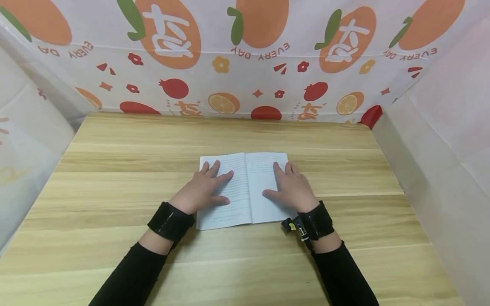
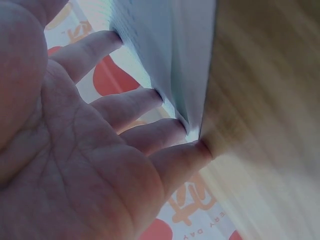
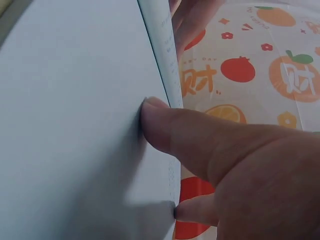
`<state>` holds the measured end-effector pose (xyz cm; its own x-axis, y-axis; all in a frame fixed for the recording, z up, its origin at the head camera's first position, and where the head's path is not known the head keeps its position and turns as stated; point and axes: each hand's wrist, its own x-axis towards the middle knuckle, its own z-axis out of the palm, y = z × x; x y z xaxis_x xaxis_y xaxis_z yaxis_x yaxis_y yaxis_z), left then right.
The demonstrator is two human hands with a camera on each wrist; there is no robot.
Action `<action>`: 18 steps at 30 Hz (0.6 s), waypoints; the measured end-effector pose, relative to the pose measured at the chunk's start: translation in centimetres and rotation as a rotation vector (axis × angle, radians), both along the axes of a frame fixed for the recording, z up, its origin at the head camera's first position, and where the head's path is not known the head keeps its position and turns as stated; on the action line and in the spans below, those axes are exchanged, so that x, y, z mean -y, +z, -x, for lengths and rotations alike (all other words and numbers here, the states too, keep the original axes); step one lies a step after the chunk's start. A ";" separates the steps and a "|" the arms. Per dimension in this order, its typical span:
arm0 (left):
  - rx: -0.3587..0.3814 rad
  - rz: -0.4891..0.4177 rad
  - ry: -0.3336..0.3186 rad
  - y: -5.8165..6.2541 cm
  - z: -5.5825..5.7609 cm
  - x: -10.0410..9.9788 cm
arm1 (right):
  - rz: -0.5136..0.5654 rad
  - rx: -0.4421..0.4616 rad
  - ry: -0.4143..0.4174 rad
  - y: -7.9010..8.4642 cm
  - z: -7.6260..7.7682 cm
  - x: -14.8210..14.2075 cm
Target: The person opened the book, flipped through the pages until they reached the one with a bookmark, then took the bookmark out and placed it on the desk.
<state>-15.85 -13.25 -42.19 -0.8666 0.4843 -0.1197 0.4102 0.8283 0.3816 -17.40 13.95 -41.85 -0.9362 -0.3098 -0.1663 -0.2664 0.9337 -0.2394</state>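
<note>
An open book [image 1: 264, 208] lies on the wooden table, its fold running between my two hands. Lines of small print cover the left page [image 2: 145, 30]; on the right page [image 3: 75, 100] the print sits near the top, with blank paper below. My left hand [image 1: 203, 187] rests on the left page with fingers spread, its fingertips touching the paper and the little finger at the outer edge. On the right page lies my right hand [image 1: 294, 187], thumb stretched toward the fold and index finger pointing up the page. Neither hand grips anything.
The wooden table [image 1: 115, 178] extends around the book on all sides. A fruit-patterned curtain [image 1: 245, 76] hangs along its far edge, and pale sheets [image 1: 440, 127] flank both sides. Black bands [image 1: 171, 222] circle both wrists, a small camera [image 1: 300, 229] showing at the right one.
</note>
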 end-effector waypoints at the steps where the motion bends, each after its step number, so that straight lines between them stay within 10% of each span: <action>1: -0.002 0.000 -0.002 0.0 0.0 -0.1 | -0.003 -0.001 0.001 0.0 0.0 0.0; 18: -0.005 -0.001 -0.010 -0.2 0.1 0.0 | 0.144 -0.060 0.057 0.8 -0.5 0.6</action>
<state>-15.97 -13.26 -42.40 -0.8622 0.4934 -0.1149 0.4208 0.8237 0.3801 -16.90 13.39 -41.05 -0.9232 -0.3796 -0.0608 -0.3360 0.8737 -0.3519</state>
